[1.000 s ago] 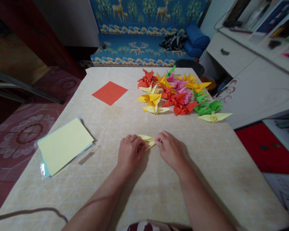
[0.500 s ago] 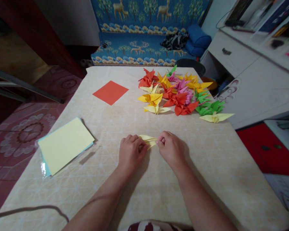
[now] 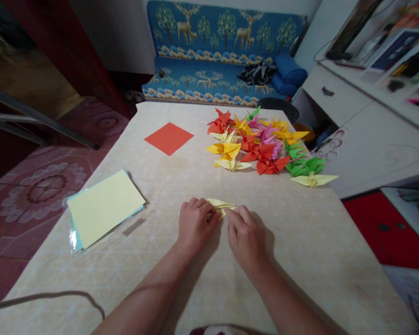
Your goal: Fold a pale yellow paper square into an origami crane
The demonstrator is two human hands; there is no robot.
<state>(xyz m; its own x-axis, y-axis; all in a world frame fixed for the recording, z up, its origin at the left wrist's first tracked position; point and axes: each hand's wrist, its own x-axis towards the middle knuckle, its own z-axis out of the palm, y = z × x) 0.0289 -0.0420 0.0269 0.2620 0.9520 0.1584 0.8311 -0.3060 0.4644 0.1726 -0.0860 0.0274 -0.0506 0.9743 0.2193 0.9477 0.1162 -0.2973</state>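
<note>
A small folded piece of pale yellow paper (image 3: 222, 205) lies on the beige table (image 3: 300, 251), near its middle. My left hand (image 3: 195, 223) presses down on the paper's left part with curled fingers. My right hand (image 3: 245, 235) sits just right of it, its fingers bent and pinching the paper's near edge. Most of the paper is hidden under the two hands.
A pile of folded paper cranes (image 3: 265, 146) in red, yellow, pink and green lies at the far right. A red paper square (image 3: 168, 138) lies far left. A stack of yellow sheets (image 3: 104, 207) sits left. A white cabinet (image 3: 370, 135) stands right, a blue sofa (image 3: 223, 60) behind.
My right hand has slid left and nearer along the folded paper. The view has shifted slightly, so everything on the table sits lower in the picture.
</note>
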